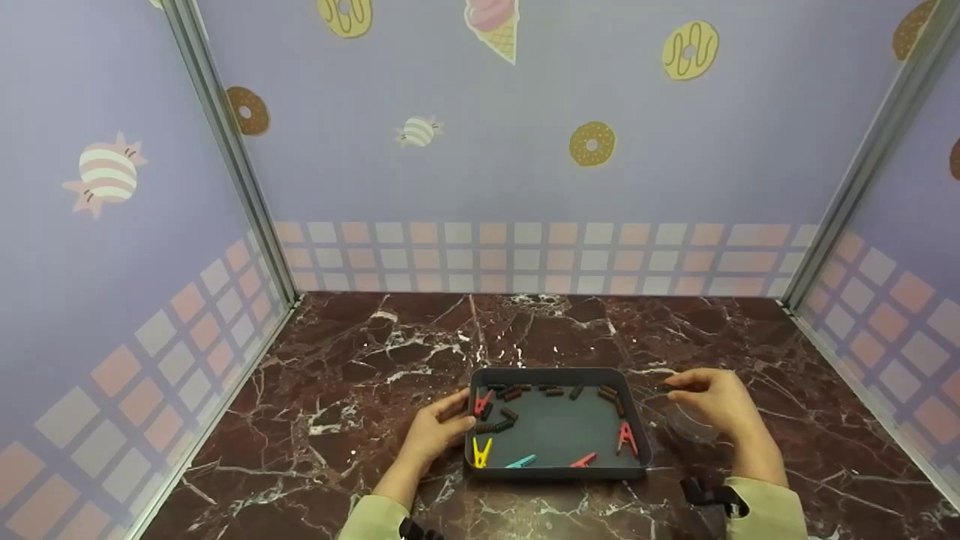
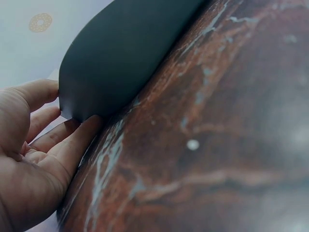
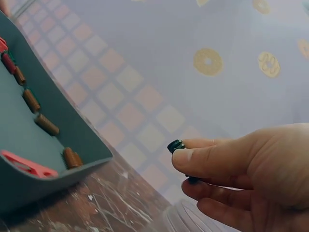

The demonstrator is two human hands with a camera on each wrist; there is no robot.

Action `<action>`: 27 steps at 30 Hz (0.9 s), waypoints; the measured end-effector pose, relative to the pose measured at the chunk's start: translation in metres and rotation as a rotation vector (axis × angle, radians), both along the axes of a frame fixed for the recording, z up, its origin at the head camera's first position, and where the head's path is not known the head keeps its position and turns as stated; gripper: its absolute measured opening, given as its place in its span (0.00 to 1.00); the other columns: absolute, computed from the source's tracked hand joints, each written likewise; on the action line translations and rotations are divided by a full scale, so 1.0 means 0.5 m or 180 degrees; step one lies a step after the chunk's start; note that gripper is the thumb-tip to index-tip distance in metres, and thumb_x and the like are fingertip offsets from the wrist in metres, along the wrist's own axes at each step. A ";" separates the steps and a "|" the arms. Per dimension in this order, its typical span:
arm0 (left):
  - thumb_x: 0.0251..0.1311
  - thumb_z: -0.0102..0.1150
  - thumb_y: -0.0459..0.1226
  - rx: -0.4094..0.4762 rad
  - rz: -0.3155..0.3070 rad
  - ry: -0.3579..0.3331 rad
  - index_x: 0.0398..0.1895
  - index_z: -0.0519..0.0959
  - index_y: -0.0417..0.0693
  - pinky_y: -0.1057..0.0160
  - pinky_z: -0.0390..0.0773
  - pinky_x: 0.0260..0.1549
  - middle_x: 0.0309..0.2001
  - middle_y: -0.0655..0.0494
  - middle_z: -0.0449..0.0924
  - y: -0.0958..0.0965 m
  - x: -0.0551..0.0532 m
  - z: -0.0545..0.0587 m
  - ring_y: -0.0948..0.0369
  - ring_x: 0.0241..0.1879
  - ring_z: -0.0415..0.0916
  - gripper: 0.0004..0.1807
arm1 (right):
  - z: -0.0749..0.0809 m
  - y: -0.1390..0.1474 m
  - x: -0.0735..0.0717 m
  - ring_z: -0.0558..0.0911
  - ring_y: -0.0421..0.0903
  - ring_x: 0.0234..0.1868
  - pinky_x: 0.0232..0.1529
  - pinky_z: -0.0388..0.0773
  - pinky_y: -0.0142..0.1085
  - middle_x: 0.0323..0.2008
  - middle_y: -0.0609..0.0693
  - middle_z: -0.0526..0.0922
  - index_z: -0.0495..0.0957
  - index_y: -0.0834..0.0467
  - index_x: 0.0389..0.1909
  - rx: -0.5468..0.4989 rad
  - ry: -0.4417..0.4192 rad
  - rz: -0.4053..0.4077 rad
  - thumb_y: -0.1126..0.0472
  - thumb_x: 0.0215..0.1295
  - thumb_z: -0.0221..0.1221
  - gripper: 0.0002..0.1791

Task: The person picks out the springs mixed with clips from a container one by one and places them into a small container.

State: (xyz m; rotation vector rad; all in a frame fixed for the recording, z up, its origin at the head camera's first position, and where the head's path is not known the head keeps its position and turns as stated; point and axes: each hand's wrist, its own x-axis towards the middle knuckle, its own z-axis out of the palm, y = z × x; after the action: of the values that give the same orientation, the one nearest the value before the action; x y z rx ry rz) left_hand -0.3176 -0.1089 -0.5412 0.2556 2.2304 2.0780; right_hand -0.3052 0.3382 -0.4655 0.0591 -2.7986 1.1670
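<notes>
My left hand (image 1: pixel 442 431) holds the left wall of a dark grey rectangular tray (image 1: pixel 559 473), with its thumb at the rim and its fingertips against the wall (image 2: pixel 116 53). To the right of the tray, my right hand (image 1: pixel 716 405) is raised above the table. Its thumb and fingers pinch a small dark green ribbed piece (image 3: pixel 175 145), mostly covered by the fingertips. Inside the tray lie several small brown and dark ribbed cylinders (image 3: pixel 47 124), along with a yellow clothespin (image 1: pixel 481 453), a blue clothespin (image 1: pixel 522 461) and several red clothespins (image 1: pixel 627 439).
Below my right hand stands a clear round container (image 3: pixel 186 217), partly hidden by the hand. The table (image 1: pixel 337 457) has a dark red marbled top with white veins. Patterned panels (image 1: pixel 480 180) enclose its back and both sides, with metal posts (image 1: pixel 262 217) at the corners.
</notes>
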 end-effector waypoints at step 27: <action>0.65 0.64 0.31 0.0011 -0.0027 -0.0010 0.73 0.70 0.34 0.59 0.87 0.50 0.70 0.29 0.70 0.000 -0.001 -0.005 0.40 0.65 0.77 0.32 | -0.014 0.045 0.002 0.86 0.62 0.46 0.41 0.84 0.48 0.51 0.69 0.85 0.86 0.66 0.49 0.0264 -0.0202 -0.0331 0.65 0.65 0.67 0.13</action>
State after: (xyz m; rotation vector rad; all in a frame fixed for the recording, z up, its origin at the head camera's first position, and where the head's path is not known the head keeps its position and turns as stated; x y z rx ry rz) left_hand -0.3182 -0.1088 -0.5438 0.2612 2.2203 2.0768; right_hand -0.3042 0.3608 -0.4726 -0.1174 -2.8655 1.0475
